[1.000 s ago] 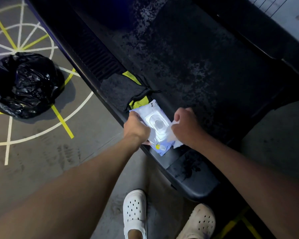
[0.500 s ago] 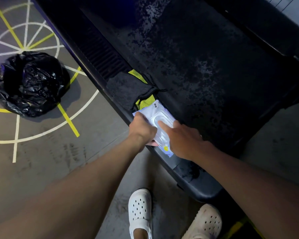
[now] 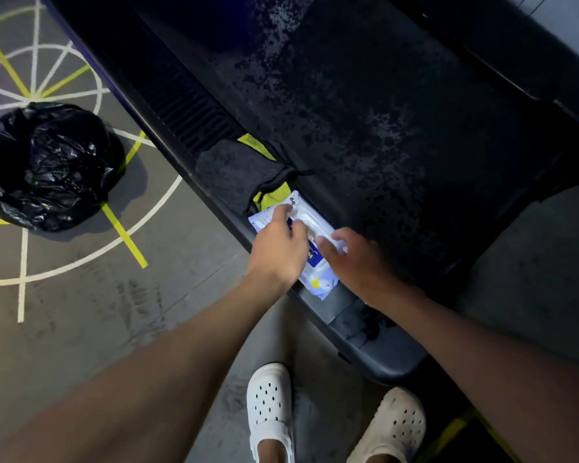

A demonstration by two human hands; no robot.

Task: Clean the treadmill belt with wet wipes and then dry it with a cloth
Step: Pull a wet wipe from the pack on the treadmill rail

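We're in the wet-wipe stage, at the pack. The wipe pack (image 3: pixel 318 279) lies on the treadmill's near side rail (image 3: pixel 348 315), just beside the belt (image 3: pixel 365 128), which shows damp patches. Left hand (image 3: pixel 278 248) rests on the pack, fingers laid loosely over the lid, pressing it. Right hand (image 3: pixel 355 262) sits at the pack's belt-side edge, fingers curled over something white (likely a wipe, too blurred to call a pinch). The cloth (image 3: pixel 234 175) lies on the same rail, touching the pack's far end. Bin bag (image 3: pixel 47 165) is on the floor, well apart. Next, we judge: free one wipe, close the lid, then take the right hand onto the belt.
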